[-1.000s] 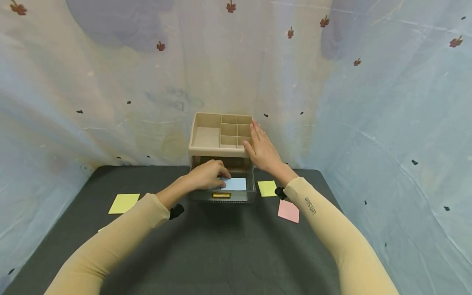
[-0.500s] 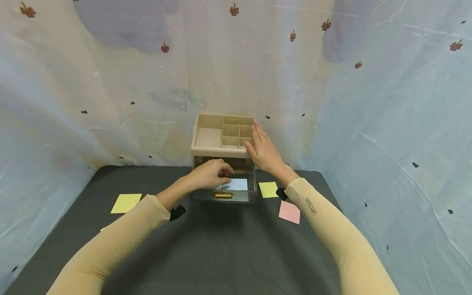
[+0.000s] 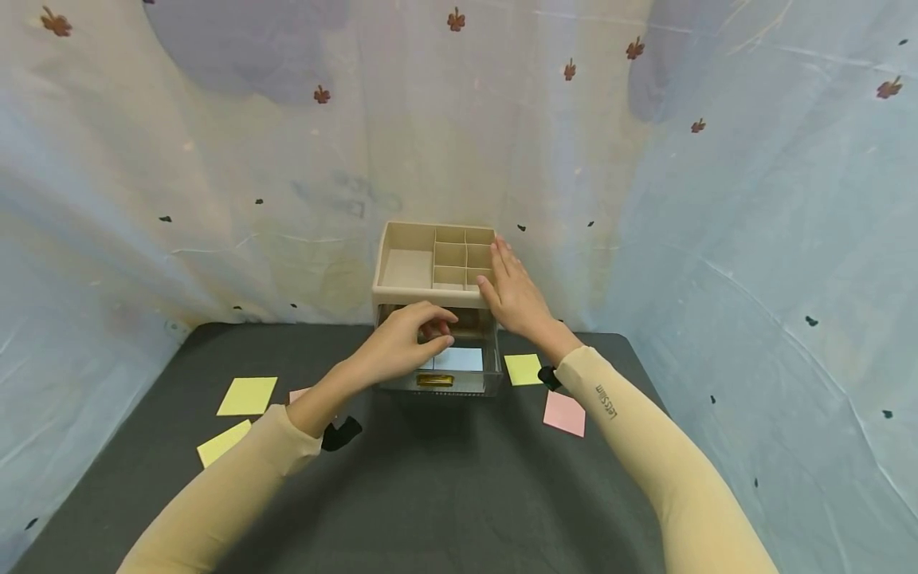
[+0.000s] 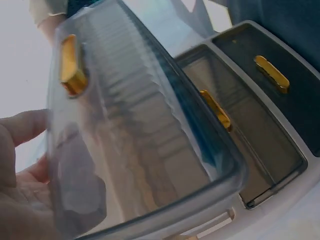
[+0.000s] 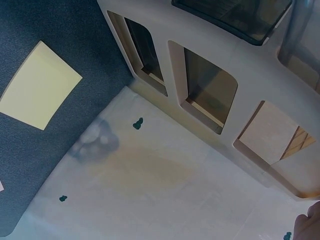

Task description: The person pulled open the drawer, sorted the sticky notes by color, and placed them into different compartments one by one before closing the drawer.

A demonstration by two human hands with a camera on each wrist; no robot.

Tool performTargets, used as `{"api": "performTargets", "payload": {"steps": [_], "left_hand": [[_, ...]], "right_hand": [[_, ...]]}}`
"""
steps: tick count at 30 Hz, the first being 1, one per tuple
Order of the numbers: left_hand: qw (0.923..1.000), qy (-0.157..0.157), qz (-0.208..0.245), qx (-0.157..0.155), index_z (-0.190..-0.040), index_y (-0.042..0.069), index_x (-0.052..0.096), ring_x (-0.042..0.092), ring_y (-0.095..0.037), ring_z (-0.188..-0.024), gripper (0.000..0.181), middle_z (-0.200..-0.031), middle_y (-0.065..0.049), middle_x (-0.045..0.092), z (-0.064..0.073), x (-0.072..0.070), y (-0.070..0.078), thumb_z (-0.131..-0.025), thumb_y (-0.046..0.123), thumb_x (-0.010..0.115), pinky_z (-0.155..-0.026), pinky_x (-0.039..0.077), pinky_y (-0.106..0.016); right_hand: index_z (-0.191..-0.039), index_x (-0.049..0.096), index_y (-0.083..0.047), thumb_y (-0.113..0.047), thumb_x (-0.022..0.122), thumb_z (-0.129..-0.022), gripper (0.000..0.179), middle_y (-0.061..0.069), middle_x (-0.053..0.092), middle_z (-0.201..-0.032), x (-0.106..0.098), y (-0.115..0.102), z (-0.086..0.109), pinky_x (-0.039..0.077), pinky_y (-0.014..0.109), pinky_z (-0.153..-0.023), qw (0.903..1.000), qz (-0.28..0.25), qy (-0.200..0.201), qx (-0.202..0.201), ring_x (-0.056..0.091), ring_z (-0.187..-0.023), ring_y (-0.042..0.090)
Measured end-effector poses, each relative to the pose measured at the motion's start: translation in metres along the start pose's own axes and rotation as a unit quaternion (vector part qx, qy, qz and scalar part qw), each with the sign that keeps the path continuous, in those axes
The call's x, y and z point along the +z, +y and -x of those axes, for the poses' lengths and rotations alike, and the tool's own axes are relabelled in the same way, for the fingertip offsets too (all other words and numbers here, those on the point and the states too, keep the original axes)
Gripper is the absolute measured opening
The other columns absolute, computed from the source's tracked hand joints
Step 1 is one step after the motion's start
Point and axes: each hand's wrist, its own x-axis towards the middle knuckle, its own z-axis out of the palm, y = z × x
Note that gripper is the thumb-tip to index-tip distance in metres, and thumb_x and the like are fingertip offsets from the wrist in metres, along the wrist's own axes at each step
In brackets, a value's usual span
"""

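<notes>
A beige desk organizer (image 3: 409, 296) with a divided top tray stands near the table's back edge. Its top clear drawer (image 3: 469, 384), with a gold handle (image 3: 435, 381), is pulled out; pale blue sticky notes (image 3: 462, 360) lie inside. Over the drawer's left part hovers my left hand (image 3: 398, 343), fingers loosely bent, holding nothing visible. In the left wrist view its fingers (image 4: 27, 127) appear beside the drawer (image 4: 135, 150). My right hand (image 3: 516, 299) lies with straight fingers against the organizer's upper right edge; only a small part of that hand (image 5: 307, 224) shows in the right wrist view.
Yellow notes (image 3: 247, 396) (image 3: 221, 443) and a partly hidden pink note (image 3: 297, 395) lie left. A yellow note (image 3: 523, 369) and a pink note (image 3: 563, 413) lie right. Two closed lower drawers (image 4: 245, 145) (image 4: 280, 90) show in the left wrist view. A patterned curtain (image 3: 430, 143) hangs behind.
My left hand has lifted away from the blue notes in the drawer and drawn slightly back, uncovering a yellow and a pink note at left. The right hand keeps its place on the organizer.
</notes>
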Motion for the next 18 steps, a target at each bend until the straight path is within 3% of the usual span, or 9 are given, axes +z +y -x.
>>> {"api": "performTargets", "payload": {"steps": [9, 18], "left_hand": [[0.9950, 0.081, 0.053, 0.025, -0.127, 0.012, 0.071, 0.061, -0.010, -0.090, 0.025, -0.102, 0.006, 0.065, 0.026, 0.000, 0.016, -0.102, 0.017, 0.069, -0.069, 0.049, -0.033], [0.9892, 0.110, 0.082, 0.052, -0.123, 0.016, 0.072, 0.060, -0.010, -0.091, 0.026, -0.105, 0.009, 0.066, 0.048, 0.013, 0.028, -0.098, 0.010, 0.074, -0.070, 0.046, -0.032]], "right_hand": [[-0.165, 0.005, 0.002, -0.043, 0.032, -0.113, 0.074, 0.016, -0.002, -0.175, -0.001, -0.001, 0.000, 0.011, 0.047, -0.130, 1.0000, -0.004, -0.002, 0.006, 0.004, -0.161, 0.033], [-0.165, 0.005, 0.003, -0.044, 0.030, -0.113, 0.074, 0.015, -0.003, -0.175, 0.000, -0.001, 0.000, 0.011, 0.048, -0.130, 1.0000, -0.007, 0.000, 0.007, 0.004, -0.161, 0.034]]}}
